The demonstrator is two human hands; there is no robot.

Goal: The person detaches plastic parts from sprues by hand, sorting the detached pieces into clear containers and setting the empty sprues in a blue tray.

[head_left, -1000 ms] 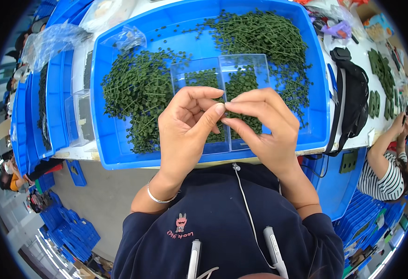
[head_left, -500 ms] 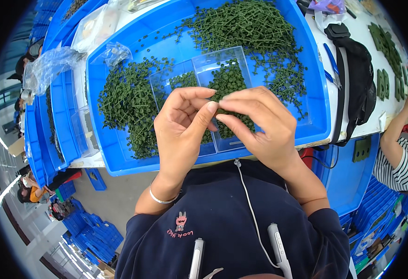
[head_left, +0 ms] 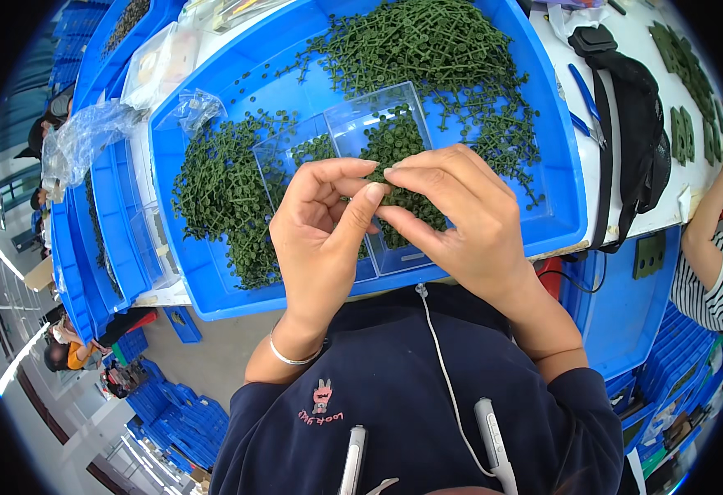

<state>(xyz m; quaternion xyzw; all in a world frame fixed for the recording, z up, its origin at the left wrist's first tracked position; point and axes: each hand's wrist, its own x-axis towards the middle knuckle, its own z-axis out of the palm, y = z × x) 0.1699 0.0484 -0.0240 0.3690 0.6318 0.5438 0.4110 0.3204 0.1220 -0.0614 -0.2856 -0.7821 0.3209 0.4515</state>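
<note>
My left hand (head_left: pixel 318 227) and my right hand (head_left: pixel 470 216) meet over a blue tray (head_left: pixel 294 89), fingertips pinched together. A small dark green plastic piece (head_left: pixel 379 174) shows between them, mostly covered by the fingers. Beneath my hands sits a clear plastic box (head_left: pixel 346 114) with two compartments. Small green round-headed pieces (head_left: pixel 393 136) fill much of its right compartment, and fewer are visible in the left one. To the left of the box lies a heap of green stemmed pieces (head_left: pixel 228 177). A bigger heap of similar thin green sprues (head_left: pixel 419 45) covers the tray's far end.
Right of the tray are blue-handled pliers (head_left: pixel 586 103) and a black strapped bag (head_left: pixel 632 124). Flat green parts (head_left: pixel 681 136) lie beyond them, near a person in a striped sleeve (head_left: pixel 712 276). Crumpled clear plastic bags (head_left: pixel 89 136) and more blue trays (head_left: pixel 122 223) stand left.
The fingertips stay pinched together, with the right fingers shifted slightly over the left ones. A bit of the green piece now shows between them. The whole view has tilted a little.
</note>
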